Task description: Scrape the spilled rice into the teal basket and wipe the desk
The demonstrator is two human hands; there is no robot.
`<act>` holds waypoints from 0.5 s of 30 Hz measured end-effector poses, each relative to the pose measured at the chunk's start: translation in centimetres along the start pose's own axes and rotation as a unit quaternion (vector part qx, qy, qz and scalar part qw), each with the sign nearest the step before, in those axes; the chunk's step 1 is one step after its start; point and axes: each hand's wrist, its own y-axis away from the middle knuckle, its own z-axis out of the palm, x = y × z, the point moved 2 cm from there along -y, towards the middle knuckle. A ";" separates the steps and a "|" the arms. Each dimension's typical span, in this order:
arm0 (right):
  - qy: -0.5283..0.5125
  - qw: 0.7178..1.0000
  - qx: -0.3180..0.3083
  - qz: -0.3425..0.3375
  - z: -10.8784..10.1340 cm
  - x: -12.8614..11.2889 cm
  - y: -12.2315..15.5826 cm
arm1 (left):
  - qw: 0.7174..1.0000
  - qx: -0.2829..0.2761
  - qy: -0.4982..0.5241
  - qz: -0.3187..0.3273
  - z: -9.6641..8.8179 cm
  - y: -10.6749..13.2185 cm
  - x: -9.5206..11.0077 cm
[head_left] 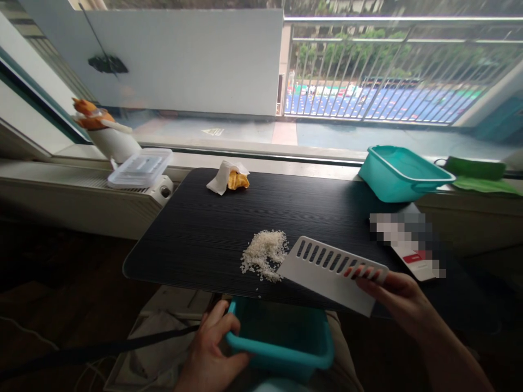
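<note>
Every place here is taken from the rice, a small loose heap of white grains near the front edge of the dark desk.

Far to the left of the rice and behind it, off the desk on the sill, stands a white cup with something orange on top. A clear box lies just beside the cup on the rice's side. Straight behind the rice, near the desk's back edge, lies a crumpled tissue with an orange scrap tucked against it.

Below and in front of the rice, under the desk's front edge, sits a teal tub. The left hand holds the tub's left rim, thumb over the top and fingers wrapped tight on it.

Just right of the rice a white slotted scraper lies tilted on the desk, its near corner touching the heap's edge. The right hand grips the scraper's far end, its fingers clamped along the slotted edge.

Further right of the rice lies a white and red card, partly blurred. Behind it, on the desk's back right corner, stands a second teal tub, the far tub. A green cloth lies on the sill beyond.
</note>
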 end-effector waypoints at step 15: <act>-0.018 0.999 -0.021 0.020 0.4 0.7 -0.3 | 1.000 -0.011 0.009 0.000 0.4 0.1 0.1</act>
